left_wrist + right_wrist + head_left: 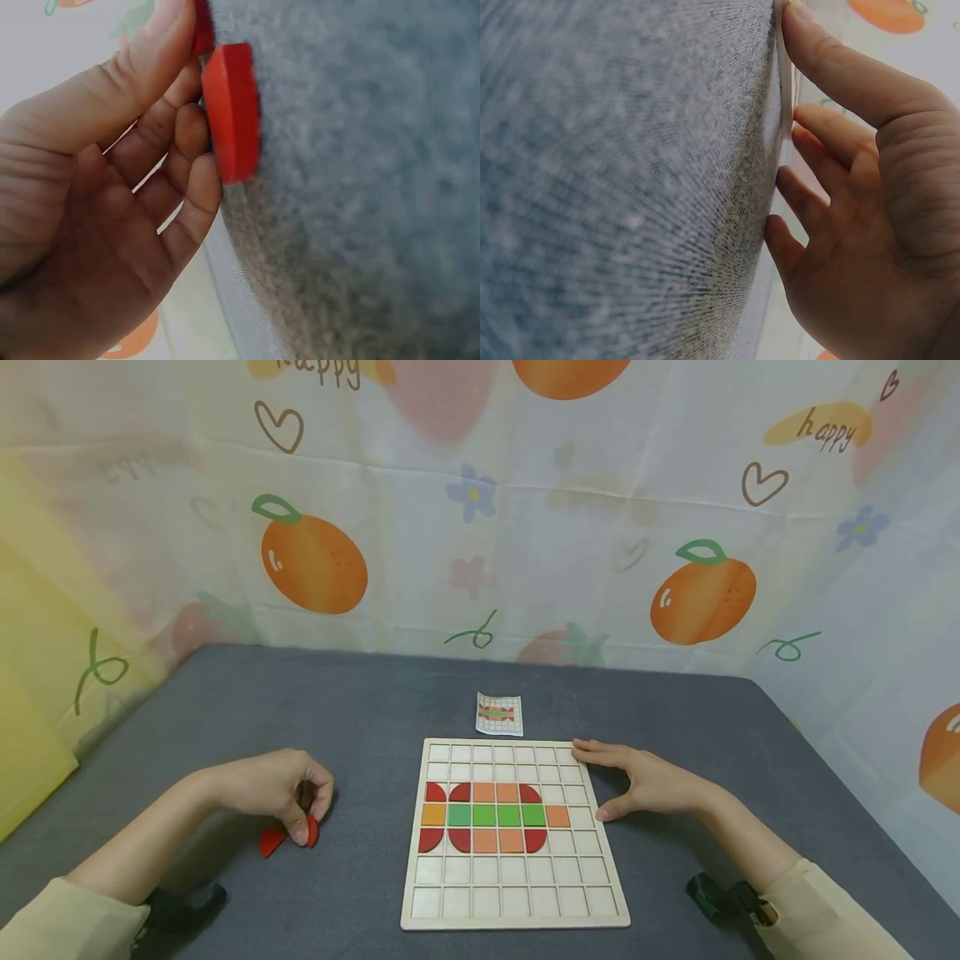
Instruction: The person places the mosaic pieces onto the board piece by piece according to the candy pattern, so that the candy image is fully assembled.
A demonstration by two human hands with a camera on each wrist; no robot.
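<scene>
At the left of the table, my left hand point(262, 787) pinches a small red tile point(312, 832) between thumb and fingertips, close over the cloth. A second red tile point(272, 840) lies beside the fingers; in the left wrist view this loose red tile point(232, 112) has a thick straight edge. My right hand point(647, 781) rests at the right edge of a pale grid board point(516, 922), thumb and fingertips spread along the rim. On the board sit dark red quarter-round tiles point(530, 793), green tiles point(509, 815), orange squares point(511, 841) and a yellow-orange square point(433, 814).
A small printed card point(498, 715) with a coloured grid pattern lies just behind the board. The dark grey tabletop point(360, 710) reaches back to a fruit-print curtain point(420, 568). Dark straps with devices sit at both wrists.
</scene>
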